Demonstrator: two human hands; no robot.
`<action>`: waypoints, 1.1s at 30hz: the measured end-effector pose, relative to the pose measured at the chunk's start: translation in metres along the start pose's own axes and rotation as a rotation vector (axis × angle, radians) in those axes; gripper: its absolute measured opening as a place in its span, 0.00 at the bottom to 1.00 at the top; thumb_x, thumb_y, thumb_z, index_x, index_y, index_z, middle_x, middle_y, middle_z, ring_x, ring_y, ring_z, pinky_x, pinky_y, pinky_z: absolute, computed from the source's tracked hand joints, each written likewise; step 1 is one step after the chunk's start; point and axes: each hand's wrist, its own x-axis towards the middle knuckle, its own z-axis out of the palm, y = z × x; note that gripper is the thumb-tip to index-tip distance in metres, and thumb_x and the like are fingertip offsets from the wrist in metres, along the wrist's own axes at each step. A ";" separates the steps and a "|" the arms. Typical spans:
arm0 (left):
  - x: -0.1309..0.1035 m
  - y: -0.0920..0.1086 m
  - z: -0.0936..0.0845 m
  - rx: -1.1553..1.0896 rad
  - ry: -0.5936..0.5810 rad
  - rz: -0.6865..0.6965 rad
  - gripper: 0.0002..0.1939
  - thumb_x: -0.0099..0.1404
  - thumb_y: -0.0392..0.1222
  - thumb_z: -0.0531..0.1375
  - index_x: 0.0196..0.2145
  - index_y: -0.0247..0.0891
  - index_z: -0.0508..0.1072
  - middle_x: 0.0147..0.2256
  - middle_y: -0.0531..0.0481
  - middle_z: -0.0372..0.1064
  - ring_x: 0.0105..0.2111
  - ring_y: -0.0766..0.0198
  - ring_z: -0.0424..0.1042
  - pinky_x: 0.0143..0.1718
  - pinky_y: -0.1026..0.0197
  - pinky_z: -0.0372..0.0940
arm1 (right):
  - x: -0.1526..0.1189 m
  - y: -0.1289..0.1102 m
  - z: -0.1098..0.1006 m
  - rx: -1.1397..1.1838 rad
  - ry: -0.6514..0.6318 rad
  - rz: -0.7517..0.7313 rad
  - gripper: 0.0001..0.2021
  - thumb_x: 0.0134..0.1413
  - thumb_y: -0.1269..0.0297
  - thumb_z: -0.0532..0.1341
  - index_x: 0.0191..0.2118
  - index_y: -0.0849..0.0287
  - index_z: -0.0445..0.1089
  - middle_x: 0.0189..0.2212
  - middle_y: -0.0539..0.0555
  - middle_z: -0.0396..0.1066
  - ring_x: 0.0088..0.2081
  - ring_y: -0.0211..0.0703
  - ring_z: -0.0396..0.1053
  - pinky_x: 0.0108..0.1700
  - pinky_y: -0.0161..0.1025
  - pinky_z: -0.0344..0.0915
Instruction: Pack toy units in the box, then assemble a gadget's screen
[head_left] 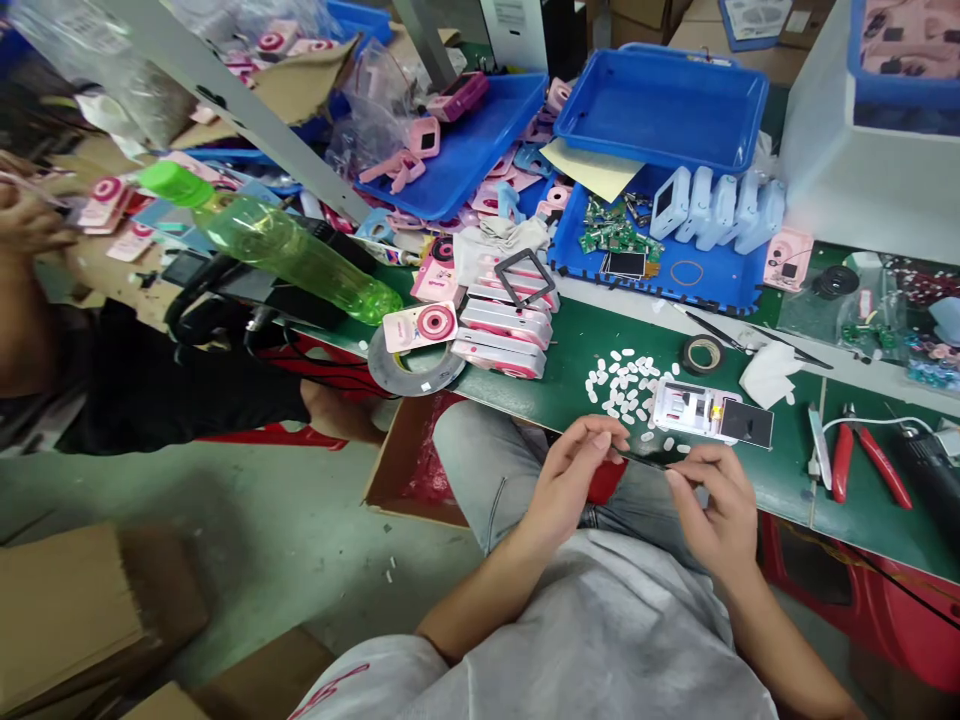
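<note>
At the bench's near edge, my left hand [574,465] and my right hand [715,500] pinch opposite ends of a thin dark piece [639,459]. It is seen nearly edge-on, so its full shape is hidden. Just beyond lies an open white device casing [686,408] with a black display panel [748,424] at its right end. Small white oval pieces [622,385] are scattered left of the casing. Behind it sits a roll of black tape [703,354]. A black square frame [524,278] rests on a stack of white-and-pink camera casings [501,355].
Red-handled pliers [842,462] and a black corded tool [926,465] lie at right. Blue trays [660,105] stand at the back. A green-capped bottle [274,245] leans at left, near another person's hand [30,215]. An open cardboard box [390,470] is below.
</note>
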 end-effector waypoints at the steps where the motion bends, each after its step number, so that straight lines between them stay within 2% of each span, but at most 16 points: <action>1: 0.000 -0.001 -0.003 0.060 -0.002 0.052 0.13 0.67 0.53 0.64 0.38 0.39 0.77 0.41 0.47 0.72 0.40 0.62 0.69 0.44 0.59 0.66 | 0.000 0.000 -0.002 0.052 -0.024 0.081 0.06 0.65 0.68 0.62 0.36 0.55 0.75 0.34 0.54 0.67 0.34 0.41 0.68 0.33 0.39 0.67; 4: -0.002 -0.005 -0.008 0.197 -0.111 0.113 0.13 0.66 0.49 0.66 0.42 0.39 0.77 0.42 0.47 0.72 0.41 0.63 0.70 0.46 0.59 0.66 | 0.002 0.002 -0.005 0.218 -0.094 0.245 0.12 0.67 0.60 0.62 0.31 0.56 0.73 0.33 0.53 0.67 0.33 0.40 0.67 0.31 0.37 0.65; 7: -0.004 -0.012 -0.007 0.254 -0.201 0.101 0.15 0.65 0.46 0.67 0.47 0.39 0.76 0.44 0.46 0.72 0.42 0.63 0.72 0.47 0.59 0.67 | 0.003 0.004 -0.004 0.321 -0.116 0.300 0.16 0.66 0.54 0.63 0.29 0.56 0.73 0.31 0.53 0.67 0.32 0.39 0.66 0.30 0.36 0.63; 10: -0.005 -0.018 -0.001 0.246 -0.187 0.066 0.15 0.65 0.48 0.67 0.46 0.38 0.77 0.43 0.46 0.73 0.40 0.62 0.72 0.46 0.58 0.68 | 0.003 0.003 -0.001 0.342 -0.130 0.317 0.17 0.66 0.52 0.63 0.28 0.56 0.73 0.31 0.52 0.67 0.32 0.39 0.65 0.31 0.36 0.63; 13: -0.004 -0.021 0.004 0.218 -0.129 0.045 0.14 0.64 0.51 0.68 0.38 0.37 0.77 0.37 0.48 0.74 0.36 0.64 0.72 0.43 0.59 0.68 | 0.004 0.000 -0.001 0.321 -0.173 0.314 0.18 0.67 0.52 0.62 0.28 0.56 0.72 0.31 0.53 0.67 0.32 0.40 0.65 0.32 0.37 0.63; 15: -0.004 -0.022 0.006 0.216 -0.085 0.077 0.14 0.65 0.52 0.67 0.32 0.36 0.76 0.33 0.49 0.74 0.33 0.65 0.71 0.39 0.60 0.67 | 0.006 -0.003 -0.003 0.305 -0.205 0.301 0.18 0.67 0.52 0.62 0.28 0.56 0.73 0.31 0.53 0.68 0.32 0.40 0.66 0.31 0.37 0.63; 18: -0.008 -0.023 0.007 0.252 -0.036 0.211 0.14 0.67 0.50 0.66 0.30 0.37 0.76 0.31 0.49 0.73 0.31 0.66 0.71 0.36 0.61 0.67 | 0.005 -0.004 -0.007 0.282 -0.183 0.299 0.14 0.67 0.54 0.62 0.32 0.55 0.76 0.32 0.54 0.70 0.33 0.41 0.68 0.33 0.38 0.64; 23: -0.011 -0.018 0.007 0.289 0.073 0.528 0.08 0.69 0.41 0.64 0.31 0.37 0.76 0.28 0.51 0.72 0.30 0.68 0.72 0.33 0.64 0.67 | -0.007 0.006 -0.017 0.264 0.100 0.489 0.13 0.64 0.51 0.65 0.41 0.55 0.78 0.27 0.50 0.66 0.29 0.40 0.63 0.32 0.38 0.60; 25: -0.010 -0.016 0.007 0.280 0.044 0.597 0.06 0.68 0.37 0.64 0.32 0.38 0.76 0.28 0.52 0.72 0.29 0.69 0.71 0.33 0.65 0.67 | -0.011 0.010 -0.019 0.327 0.105 0.502 0.13 0.62 0.51 0.66 0.43 0.54 0.79 0.28 0.50 0.65 0.30 0.39 0.62 0.32 0.38 0.59; 27: -0.009 -0.017 0.008 0.240 -0.029 0.583 0.05 0.68 0.36 0.65 0.33 0.38 0.75 0.28 0.52 0.72 0.29 0.70 0.71 0.33 0.66 0.67 | -0.013 0.010 -0.016 0.461 0.015 0.499 0.15 0.61 0.51 0.67 0.48 0.52 0.79 0.29 0.50 0.64 0.30 0.39 0.61 0.32 0.37 0.58; 30: -0.007 -0.019 0.011 0.163 -0.121 0.501 0.05 0.69 0.38 0.65 0.34 0.38 0.75 0.29 0.52 0.72 0.30 0.69 0.72 0.33 0.66 0.68 | -0.011 0.002 -0.005 0.714 -0.110 0.581 0.20 0.58 0.47 0.68 0.51 0.51 0.79 0.27 0.49 0.63 0.27 0.38 0.59 0.28 0.36 0.57; 33: -0.006 -0.022 0.013 0.167 -0.140 0.468 0.04 0.69 0.38 0.65 0.34 0.38 0.76 0.30 0.52 0.73 0.31 0.69 0.72 0.34 0.66 0.69 | -0.006 -0.009 0.007 0.890 -0.047 0.655 0.11 0.55 0.50 0.71 0.38 0.51 0.81 0.22 0.47 0.61 0.23 0.34 0.54 0.26 0.34 0.54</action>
